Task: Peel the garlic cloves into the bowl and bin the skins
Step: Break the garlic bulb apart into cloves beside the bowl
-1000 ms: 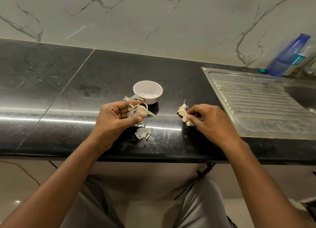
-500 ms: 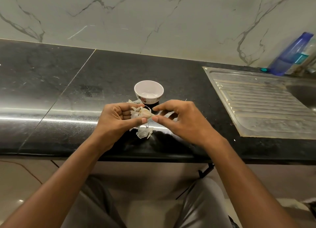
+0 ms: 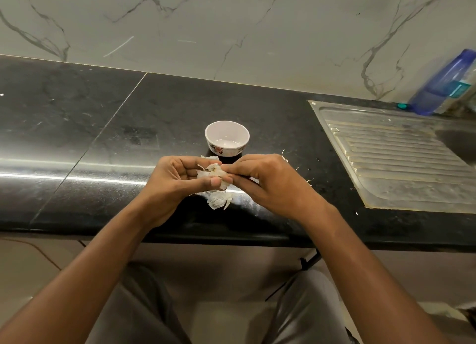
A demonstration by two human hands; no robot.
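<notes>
Right now the left grip (image 3: 175, 186) curls round a piece of garlic (image 3: 212, 172), with the thumb pressed on its near side and the fingers cupped behind it. It is held above the counter (image 3: 103, 137), just on the near side of the bowl (image 3: 227, 137). The right grip (image 3: 273, 181) meets it from the right, thumb and forefinger pinching the papery skin at the top of the garlic.

The garlic looks very light, and probably has a firm core under a dry, brittle wrap that tears into flakes rather than coming off whole. A sensible hold is a steady squeeze on the body from the left while the right takes a loose flap near the tip. Once bare, the clove may turn slick, so the squeeze should stay gentle.

A small heap of skins (image 3: 219, 202) lies on the counter nearer than the bowl, below the hands, and would likely scatter at a puff of air. No clove shows inside the bowl. Well to the right of the bowl sits a metal draining board (image 3: 386, 158), with a blue bottle (image 3: 443, 83) behind it. No bin is in view.
</notes>
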